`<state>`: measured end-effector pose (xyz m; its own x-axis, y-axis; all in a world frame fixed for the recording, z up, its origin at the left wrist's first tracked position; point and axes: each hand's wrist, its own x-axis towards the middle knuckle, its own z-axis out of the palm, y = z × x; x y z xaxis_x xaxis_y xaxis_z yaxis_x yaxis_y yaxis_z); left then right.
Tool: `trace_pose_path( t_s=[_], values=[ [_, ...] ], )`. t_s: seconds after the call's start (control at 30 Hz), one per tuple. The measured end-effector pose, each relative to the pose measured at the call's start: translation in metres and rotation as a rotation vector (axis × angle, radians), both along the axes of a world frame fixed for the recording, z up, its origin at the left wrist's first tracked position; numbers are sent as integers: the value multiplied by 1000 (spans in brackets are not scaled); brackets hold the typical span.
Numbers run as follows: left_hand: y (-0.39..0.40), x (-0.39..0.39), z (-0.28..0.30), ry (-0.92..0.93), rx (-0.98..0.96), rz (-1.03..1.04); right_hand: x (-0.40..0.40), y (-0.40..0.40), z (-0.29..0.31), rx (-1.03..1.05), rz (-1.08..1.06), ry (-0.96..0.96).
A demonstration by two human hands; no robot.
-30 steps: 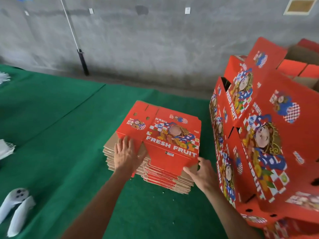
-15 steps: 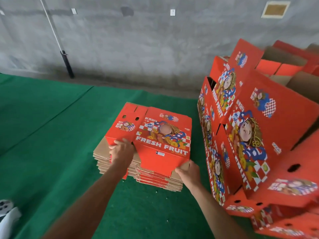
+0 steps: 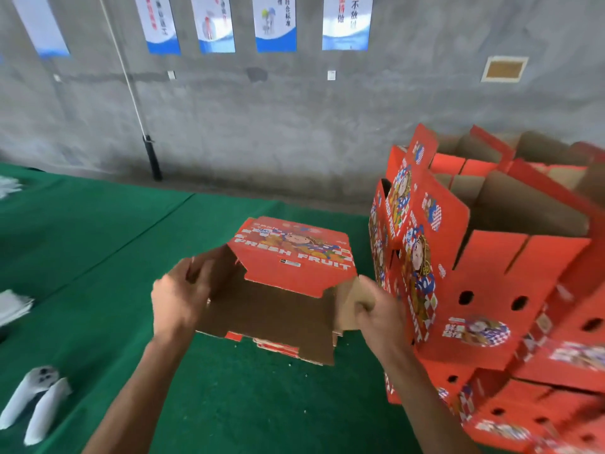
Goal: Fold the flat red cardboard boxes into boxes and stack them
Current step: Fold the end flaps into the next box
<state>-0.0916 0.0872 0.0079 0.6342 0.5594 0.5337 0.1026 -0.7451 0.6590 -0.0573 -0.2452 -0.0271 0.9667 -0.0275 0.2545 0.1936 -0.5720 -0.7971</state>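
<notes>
The box (image 3: 291,273) is between the two hands, lifted and tipped so that its brown inside faces the person and its red printed panel faces up and away. It is half opened: the walls have spread into a sleeve, but the flaps hang loose and no bottom is closed, so the folding of this one looks barely begun. The left hand (image 3: 178,298) curls round the box's left wall, fingers over its edge. The right hand (image 3: 381,311) grips the brown flap at the box's right end, thumb and fingers closed on it. Just under the hands, mostly hidden by the box, the edge of the flat stack (image 3: 278,347) shows on the green mat (image 3: 229,404), so more blanks wait; how many cannot be told. Just beside the right hand and beyond it rises the pile of folded boxes (image 3: 491,290), several tiers high, which puts the task well under way. The topmost of these stand open, brown insides showing, and nothing shows inside them. Left of the left arm lie white shoes (image 3: 36,404).
</notes>
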Motion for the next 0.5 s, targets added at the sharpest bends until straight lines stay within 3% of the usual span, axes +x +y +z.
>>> trace_pose_path(
  t_s=[0.1, 0.23, 0.5],
  values=[
    [-6, -40, 21, -101, -24, -82, -26, -17, 41, -91, -1, -128],
    [-28, -89, 49, -150, -38, -153, -57, -50, 82, -168, 129, -133],
    [-98, -167, 100, -106, -166, -240, -90, -140, 120, -269, 395, 50]
  ],
)
